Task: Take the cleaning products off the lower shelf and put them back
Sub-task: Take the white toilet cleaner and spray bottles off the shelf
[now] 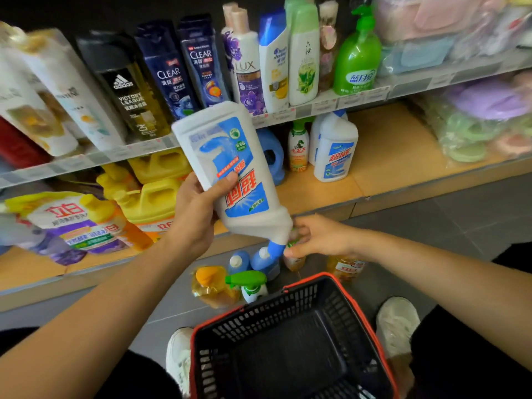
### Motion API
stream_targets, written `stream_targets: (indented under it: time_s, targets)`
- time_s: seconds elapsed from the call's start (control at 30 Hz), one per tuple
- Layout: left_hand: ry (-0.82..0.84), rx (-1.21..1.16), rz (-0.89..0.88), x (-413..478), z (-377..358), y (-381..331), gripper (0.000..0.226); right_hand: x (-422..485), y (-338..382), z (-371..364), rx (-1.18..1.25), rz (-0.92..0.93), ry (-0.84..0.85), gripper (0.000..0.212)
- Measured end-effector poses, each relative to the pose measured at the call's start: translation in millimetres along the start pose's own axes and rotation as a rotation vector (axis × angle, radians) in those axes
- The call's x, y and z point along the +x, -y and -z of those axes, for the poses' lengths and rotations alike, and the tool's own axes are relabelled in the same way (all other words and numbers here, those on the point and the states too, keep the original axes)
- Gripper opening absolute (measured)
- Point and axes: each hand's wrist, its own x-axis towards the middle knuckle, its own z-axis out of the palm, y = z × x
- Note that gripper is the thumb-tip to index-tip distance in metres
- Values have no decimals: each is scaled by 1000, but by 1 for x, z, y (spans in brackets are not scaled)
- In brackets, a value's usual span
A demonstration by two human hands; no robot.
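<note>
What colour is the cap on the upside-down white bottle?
Blue: the angled cap of the white plastic bottle, head view.

white trainers (397,321), black trousers (431,358), bare forearms (95,321)

Basket (311,279) before floor bottles (253,286); lower shelf (388,145) behind them.

Three white toilet-cleaner bottles (227,145) (335,151) (315,139), three green-topped spray bottles (298,145) (250,286) (294,262), two blue bottles (236,262) (263,259) on the floor (431,214), two amber bottles (213,286) (345,266) beside them, two dark CLEAR bottles (168,70) (203,61) on the upper shelf (359,99), one green pump bottle (358,61), one blue jug (272,156) and one black red-rimmed basket (273,312).
</note>
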Motion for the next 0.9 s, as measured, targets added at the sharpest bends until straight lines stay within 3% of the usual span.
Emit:
stream_targets:
  time_s: [0.2,0.3,0.47,0.63,0.77,0.9]
  targets:
    - [-77,-112,114,-4,14,8,45,2,2,-18,563,-20,24,31]
    - [-52,-140,156,-4,21,10,49,1,7,-18,630,9,-72,37]
    - [-23,3,238,-8,23,22,55,-1,13,2,573,91,-303,34]
    - [13,201,360,-5,15,37,35,-12,19,36,363,194,-410,27]
    - [99,348,417,-5,1,48,34,-22,33,65,214,272,-509,15]
    - [233,465,449,-6,-13,59,35,-31,54,93,34,306,-639,17]
